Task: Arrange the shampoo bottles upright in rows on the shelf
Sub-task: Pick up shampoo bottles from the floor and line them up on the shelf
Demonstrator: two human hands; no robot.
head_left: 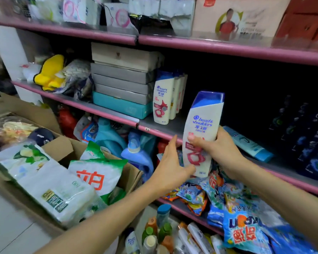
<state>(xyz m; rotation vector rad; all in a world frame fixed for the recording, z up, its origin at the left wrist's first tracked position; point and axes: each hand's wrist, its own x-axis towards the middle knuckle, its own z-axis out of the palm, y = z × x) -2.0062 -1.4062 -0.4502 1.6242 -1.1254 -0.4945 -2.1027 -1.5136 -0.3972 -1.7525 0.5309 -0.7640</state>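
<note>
Bottle (202,125) upright above right hand (217,149) grip.

A shop: pink shelves (228,46) crammed with packaged detergent bags (240,230)

Glossy plastic, matt cardboard

The shampoo bottle (202,129) in the right hand (217,149) looks smooth plastic; left of the hand, brown carton (59,145) looks matt.

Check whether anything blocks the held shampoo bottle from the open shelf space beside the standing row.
Nothing visible does. The right hand grips the shampoo bottle just in front of bare shelf, right of the standing row. The lying blue tube sits further right.
</note>
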